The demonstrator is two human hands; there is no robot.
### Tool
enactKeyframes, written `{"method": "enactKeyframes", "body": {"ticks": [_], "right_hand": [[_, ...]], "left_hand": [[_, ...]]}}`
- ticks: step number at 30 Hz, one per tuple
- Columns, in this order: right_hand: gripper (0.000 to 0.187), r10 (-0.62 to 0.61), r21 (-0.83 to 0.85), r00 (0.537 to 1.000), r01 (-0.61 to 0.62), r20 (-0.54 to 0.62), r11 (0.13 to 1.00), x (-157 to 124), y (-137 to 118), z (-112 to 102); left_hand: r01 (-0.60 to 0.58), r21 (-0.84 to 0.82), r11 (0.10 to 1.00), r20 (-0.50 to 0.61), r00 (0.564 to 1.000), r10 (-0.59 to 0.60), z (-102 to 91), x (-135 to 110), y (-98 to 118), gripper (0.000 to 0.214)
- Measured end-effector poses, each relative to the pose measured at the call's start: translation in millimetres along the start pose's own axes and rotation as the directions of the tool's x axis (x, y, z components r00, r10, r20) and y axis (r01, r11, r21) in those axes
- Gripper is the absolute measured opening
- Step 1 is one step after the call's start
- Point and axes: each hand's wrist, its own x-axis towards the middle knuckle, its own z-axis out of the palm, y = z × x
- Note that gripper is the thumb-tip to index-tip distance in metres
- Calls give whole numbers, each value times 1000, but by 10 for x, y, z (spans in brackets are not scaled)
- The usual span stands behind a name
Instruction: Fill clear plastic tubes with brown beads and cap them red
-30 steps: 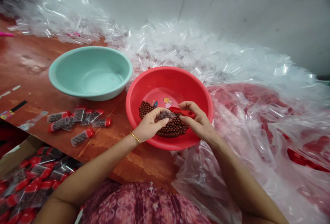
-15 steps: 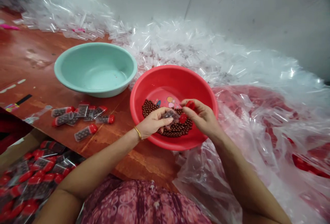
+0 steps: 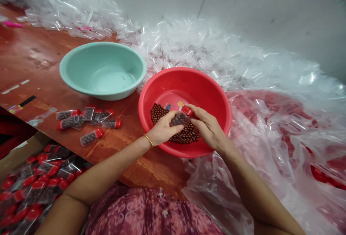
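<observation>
My left hand (image 3: 163,131) pinches a small clear container (image 3: 178,119) filled with brown beads, held over the red basin (image 3: 213,83). My right hand (image 3: 207,127) grips the red cap (image 3: 187,111) seated on the container's far end. Loose brown beads (image 3: 159,112) lie in a heap at the bottom of the red basin, under both hands. A gold bangle sits on my left wrist.
A teal basin (image 3: 81,65) stands left of the red one on the reddish table (image 3: 35,69). Several filled red-capped containers (image 3: 89,118) lie beside it, more in a box (image 3: 32,188) at lower left. Clear empty containers (image 3: 189,47) pile along the wall; a plastic bag of red caps (image 3: 283,127) spreads right.
The red cap, held apart beside the container a second ago, now sits on the container's end under my right fingers. Both hands stayed over the red basin.
</observation>
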Motion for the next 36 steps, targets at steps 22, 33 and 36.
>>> {"method": "enactKeyframes", "body": {"ticks": [22, 33, 36], "right_hand": [[47, -121, -273, 982, 158, 148, 949, -178, -9, -15], [50, 247, 369, 964, -196, -97, 908, 37, -111, 120], [63, 208, 456, 969, -245, 130, 856, 56, -92, 194]], "left_hand": [[-86, 403, 911, -61, 991, 121, 65, 16, -29, 23], [-172, 796, 580, 179, 983, 46, 142, -75, 223, 20], [-200, 794, 573, 206, 977, 57, 167, -112, 173, 23]]}}
